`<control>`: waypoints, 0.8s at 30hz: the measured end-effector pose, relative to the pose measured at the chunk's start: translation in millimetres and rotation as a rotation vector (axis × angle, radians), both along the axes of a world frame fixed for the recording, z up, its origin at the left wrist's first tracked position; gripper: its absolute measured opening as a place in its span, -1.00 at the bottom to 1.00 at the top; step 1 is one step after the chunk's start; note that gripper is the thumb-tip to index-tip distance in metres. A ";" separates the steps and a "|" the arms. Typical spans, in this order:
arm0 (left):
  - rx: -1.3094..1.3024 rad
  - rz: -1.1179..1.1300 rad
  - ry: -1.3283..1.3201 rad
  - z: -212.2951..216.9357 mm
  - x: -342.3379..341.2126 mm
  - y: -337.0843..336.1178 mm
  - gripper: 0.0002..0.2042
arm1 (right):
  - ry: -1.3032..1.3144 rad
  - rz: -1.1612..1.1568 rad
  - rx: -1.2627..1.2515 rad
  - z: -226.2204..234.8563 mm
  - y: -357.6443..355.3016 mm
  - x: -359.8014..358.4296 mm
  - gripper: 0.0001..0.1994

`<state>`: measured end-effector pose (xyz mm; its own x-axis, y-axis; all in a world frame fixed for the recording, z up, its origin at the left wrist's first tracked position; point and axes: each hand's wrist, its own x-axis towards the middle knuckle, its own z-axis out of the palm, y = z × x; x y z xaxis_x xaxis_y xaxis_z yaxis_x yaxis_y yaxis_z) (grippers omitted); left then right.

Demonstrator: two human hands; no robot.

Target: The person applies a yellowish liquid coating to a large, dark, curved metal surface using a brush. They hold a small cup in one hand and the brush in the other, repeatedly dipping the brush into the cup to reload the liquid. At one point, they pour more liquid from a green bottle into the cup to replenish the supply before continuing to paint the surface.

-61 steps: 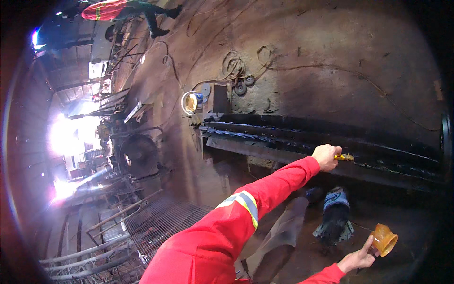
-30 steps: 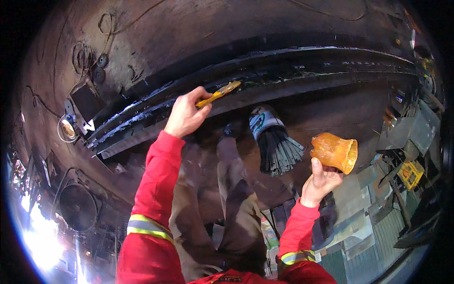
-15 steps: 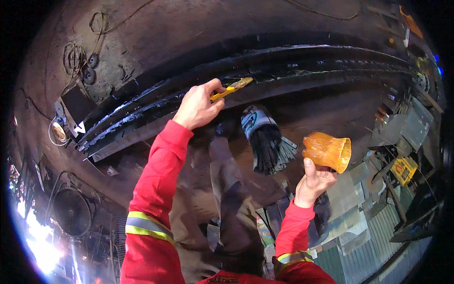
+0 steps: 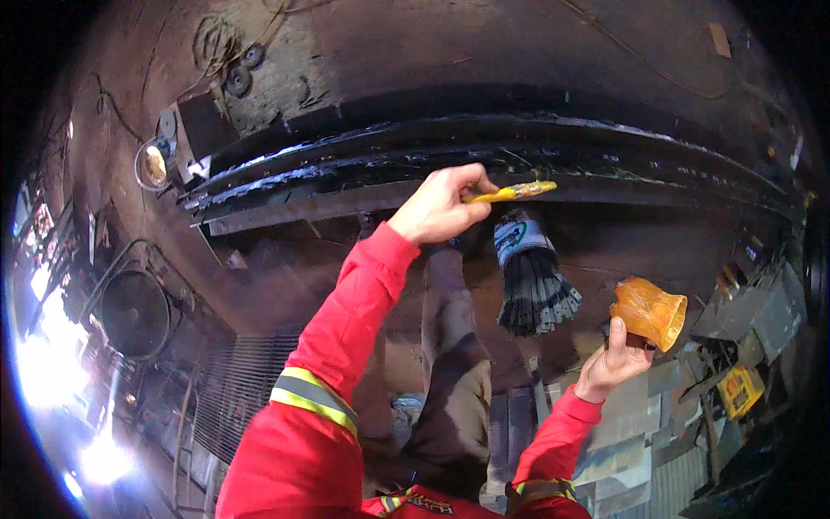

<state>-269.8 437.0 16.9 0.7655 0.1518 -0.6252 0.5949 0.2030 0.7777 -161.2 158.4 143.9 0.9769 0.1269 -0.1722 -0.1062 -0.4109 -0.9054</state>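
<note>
My left hand (image 4: 445, 205) grips a yellow-handled paintbrush (image 4: 517, 191), its tip pointing right. The brush is over the near edge of the long dark metal beams (image 4: 285, 195); whether it touches them I cannot tell. At the lower right, my right hand (image 4: 614, 362) is closed round an amber, translucent cup (image 4: 650, 313), which looks like a cut-off plastic bottle. The cup is tilted with its mouth to the right, and its contents are hidden. Between the hands lies a bundle of dark flat strips with holes (image 4: 536, 298), one end inside a white container (image 4: 520, 238).
Cables (image 4: 216, 43) and dark discs (image 4: 238, 81) lie at the far left. A round drum-like thing (image 4: 136, 313) and a ribbed grate (image 4: 242, 389) are at the left. At the right are sheet pieces (image 4: 735, 303) and a yellow case (image 4: 741, 391). My legs (image 4: 454, 346) are below.
The view has shifted, so the beams and strips appear farther right and slightly lower. My left hand with the paintbrush now appears nearer the beams' front edge. Both hands keep their holds.
</note>
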 end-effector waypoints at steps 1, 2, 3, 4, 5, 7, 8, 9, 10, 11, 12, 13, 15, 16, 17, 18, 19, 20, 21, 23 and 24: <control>-0.066 0.040 0.045 9.5 -13.4 2.1 -0.76 | -0.046 0.054 0.016 -1.5 4.1 -2.1 -0.56; -0.017 0.066 0.023 9.6 -33.3 0.5 -0.77 | -0.033 0.061 -0.004 -1.5 7.1 -1.8 -0.56; -0.051 0.175 0.018 11.1 -55.4 -4.1 -0.78 | -0.020 0.067 -0.024 -0.4 9.0 -2.0 -0.55; -0.085 0.278 0.016 16.0 -77.6 -5.7 -0.78 | -0.005 0.068 -0.046 -1.2 11.7 -4.0 -0.55; -0.056 0.321 0.050 25.3 -95.9 -3.0 -0.79 | -0.003 0.092 -0.046 -4.7 11.9 -4.5 -0.55; 0.067 0.382 0.122 37.6 -135.5 9.2 -0.79 | 0.002 0.138 -0.050 -9.0 10.5 -3.1 -0.54; 0.158 0.399 0.159 39.7 -158.0 17.6 -0.78 | 0.001 0.157 -0.070 -9.3 12.0 -5.9 -0.53; 0.230 0.376 0.258 44.6 -173.1 31.5 -0.79 | 0.002 0.173 -0.090 -10.8 15.0 -7.6 -0.53; 0.308 0.353 0.349 51.4 -184.3 48.7 -0.79 | -0.004 0.188 -0.102 -12.9 18.9 -9.2 -0.53; 0.365 0.302 0.383 54.5 -195.6 67.5 -0.80 | -0.002 0.203 -0.104 -13.8 23.1 -12.7 -0.53; 0.421 0.253 0.419 55.7 -206.9 85.7 -0.80 | 0.001 0.220 -0.108 -12.4 27.6 -15.9 -0.53; 0.515 0.185 0.384 49.9 -218.0 101.0 -0.80 | 0.003 0.238 -0.116 -11.9 31.4 -19.2 -0.53; 0.602 0.066 0.340 38.0 -227.0 126.1 -0.79 | -0.008 0.181 -0.119 -14.4 39.0 -31.1 -0.53; 0.607 0.016 0.304 34.1 -226.2 138.5 -0.79 | -0.011 0.150 -0.126 -14.3 44.0 -37.9 -0.52; 0.656 -0.034 0.286 32.9 -221.7 146.3 -0.80 | -0.004 0.139 -0.087 -14.6 49.4 -46.3 -0.52; 0.678 -0.083 0.286 30.6 -223.4 147.4 -0.81 | -0.003 0.143 -0.077 -14.3 55.2 -54.5 -0.53; 0.701 -0.134 0.280 27.5 -223.1 150.0 -0.81 | -0.007 0.143 -0.067 -13.5 62.1 -60.9 -0.53; 0.724 -0.186 0.273 26.6 -222.7 152.2 -0.82 | -0.011 0.143 -0.057 -13.2 66.7 -66.7 -0.53; 0.726 -0.214 0.305 32.9 -226.0 150.8 -0.81 | -0.002 0.155 -0.066 -13.9 66.0 -72.3 -0.49; 0.633 -0.178 0.306 47.1 -231.3 154.5 -0.81 | 0.007 0.166 -0.089 -15.4 61.3 -83.3 -0.40; 0.588 -0.163 0.307 49.5 -234.3 158.1 -0.80 | -0.016 0.150 -0.069 -16.6 62.6 -90.1 -0.45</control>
<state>-504.1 595.1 66.4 0.6089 0.4301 -0.6665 0.7931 -0.3126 0.5228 -251.3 221.1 127.3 0.9506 0.2597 -0.1702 -0.0249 -0.4828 -0.8754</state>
